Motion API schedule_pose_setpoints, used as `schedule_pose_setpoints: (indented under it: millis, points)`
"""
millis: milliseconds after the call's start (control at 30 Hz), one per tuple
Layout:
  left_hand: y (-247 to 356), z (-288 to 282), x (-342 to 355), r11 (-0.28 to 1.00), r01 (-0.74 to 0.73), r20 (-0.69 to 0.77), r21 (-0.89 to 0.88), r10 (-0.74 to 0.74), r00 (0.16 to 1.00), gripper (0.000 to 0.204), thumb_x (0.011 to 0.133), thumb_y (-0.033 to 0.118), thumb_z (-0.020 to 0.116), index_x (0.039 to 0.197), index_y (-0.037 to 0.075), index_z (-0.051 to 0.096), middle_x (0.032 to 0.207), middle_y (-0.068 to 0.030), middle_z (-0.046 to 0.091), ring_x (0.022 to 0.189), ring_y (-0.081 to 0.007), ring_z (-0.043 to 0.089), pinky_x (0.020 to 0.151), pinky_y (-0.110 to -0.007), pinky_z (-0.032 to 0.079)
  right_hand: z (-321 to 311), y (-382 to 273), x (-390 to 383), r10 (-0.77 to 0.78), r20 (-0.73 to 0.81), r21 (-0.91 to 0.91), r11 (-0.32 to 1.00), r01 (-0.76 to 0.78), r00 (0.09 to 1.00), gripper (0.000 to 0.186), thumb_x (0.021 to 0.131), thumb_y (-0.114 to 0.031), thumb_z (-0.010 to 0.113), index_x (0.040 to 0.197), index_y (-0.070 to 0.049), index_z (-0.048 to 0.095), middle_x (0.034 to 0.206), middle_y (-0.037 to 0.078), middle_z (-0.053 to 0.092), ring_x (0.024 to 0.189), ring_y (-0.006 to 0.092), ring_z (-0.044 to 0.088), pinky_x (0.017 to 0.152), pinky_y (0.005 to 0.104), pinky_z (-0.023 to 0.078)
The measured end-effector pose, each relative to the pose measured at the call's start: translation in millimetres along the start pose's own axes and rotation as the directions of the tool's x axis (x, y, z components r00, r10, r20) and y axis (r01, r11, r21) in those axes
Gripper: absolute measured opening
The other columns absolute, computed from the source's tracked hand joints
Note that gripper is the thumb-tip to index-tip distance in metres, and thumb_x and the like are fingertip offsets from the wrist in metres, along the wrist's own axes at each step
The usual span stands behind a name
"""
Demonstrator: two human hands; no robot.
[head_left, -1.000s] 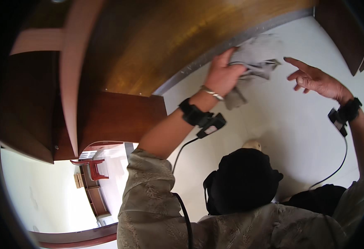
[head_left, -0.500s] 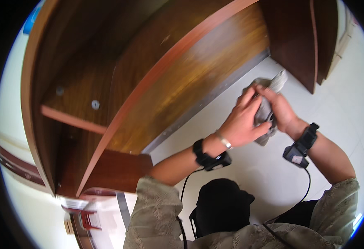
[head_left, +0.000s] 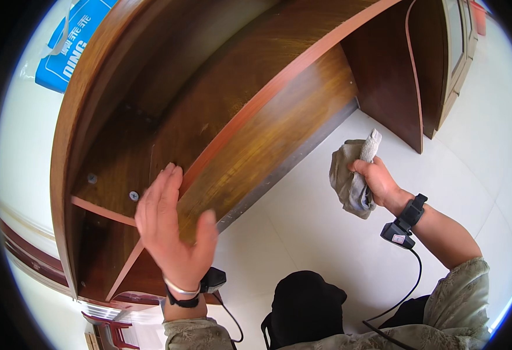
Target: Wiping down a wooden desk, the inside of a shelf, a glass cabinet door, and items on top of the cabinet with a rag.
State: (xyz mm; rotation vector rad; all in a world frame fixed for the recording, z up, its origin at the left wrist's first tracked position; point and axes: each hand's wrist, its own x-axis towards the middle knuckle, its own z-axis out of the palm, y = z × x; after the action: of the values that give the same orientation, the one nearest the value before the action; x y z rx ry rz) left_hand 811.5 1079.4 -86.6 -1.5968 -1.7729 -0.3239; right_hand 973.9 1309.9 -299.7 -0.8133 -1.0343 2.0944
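My right hand [head_left: 378,184] is closed around a crumpled grey cloth [head_left: 348,178], whose pale rolled end sticks up past the thumb. It hangs over the light tiled floor, to the right of the wooden cabinet [head_left: 262,146]. My left hand [head_left: 177,224] has its fingers stretched out and its thumb apart, with nothing in it. Its fingertips are at the reddish edge of a cabinet shelf board [head_left: 241,125]; whether they touch it I cannot tell. A black strap with a small box and cable sits on each wrist.
The cabinet's left compartments have a small divider [head_left: 101,210] with round metal fittings above it. A dark open door panel [head_left: 384,87] stands at the far right. A blue bag [head_left: 72,49] lies beyond the cabinet top, and a reddish chair [head_left: 113,329] is at lower left.
My left hand has let go of the cloth and moved left to the shelf edge, its fingers spread. My right hand keeps the cloth and has shifted slightly down and left.
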Motion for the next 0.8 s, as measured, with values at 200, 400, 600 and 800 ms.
schedule_pose_setpoints:
  millis: [200,400,600,800]
  points:
    - [-1,17,-14,0.999,-0.023,-0.212,0.039,0.031,0.977,0.061,0.069,0.021,0.069,0.124,-0.004,0.056,0.126,-0.0168,0.057,0.111,-0.0289,0.053,0.095,-0.038,0.034,8,5,0,-0.034,0.002,-0.032,0.999,0.034,0.999,0.039,0.082,-0.011,0.057,0.116,0.008,0.052,0.101,0.014,0.062,0.086,0.0226,0.061,0.075,0.0356,0.051]
    - [-16,14,-25,0.999,-0.006,-0.218,0.035,0.013,0.976,0.060,0.071,0.024,0.068,0.123,-0.005,0.056,0.125,-0.0183,0.057,0.111,-0.0299,0.053,0.094,-0.037,0.034,9,-7,-5,-0.212,0.028,-0.099,0.972,0.213,0.977,0.034,0.082,-0.009,0.057,0.113,0.006,0.054,0.094,0.010,0.063,0.081,0.0187,0.060,0.072,0.0326,0.051]
    - [-40,2,-41,0.999,0.036,-0.229,0.030,-0.029,0.973,0.061,0.075,0.026,0.067,0.125,-0.005,0.053,0.125,-0.0201,0.057,0.112,-0.0310,0.052,0.095,-0.038,0.033,20,-25,-9,-0.327,-0.012,-0.045,0.944,0.326,0.945,0.030,0.084,-0.008,0.056,0.111,0.004,0.056,0.096,0.009,0.063,0.085,0.0185,0.060,0.077,0.0322,0.050]
    - [-72,13,-62,0.994,0.089,-0.332,-0.067,-0.106,0.937,0.055,0.078,0.022,0.067,0.124,-0.003,0.051,0.123,-0.0198,0.056,0.113,-0.0311,0.050,0.098,-0.039,0.033,37,-44,-28,-0.411,0.003,-0.056,0.910,0.411,0.911,0.034,0.085,-0.003,0.056,0.118,0.003,0.054,0.105,0.007,0.063,0.093,0.0159,0.060,0.082,0.0300,0.049]
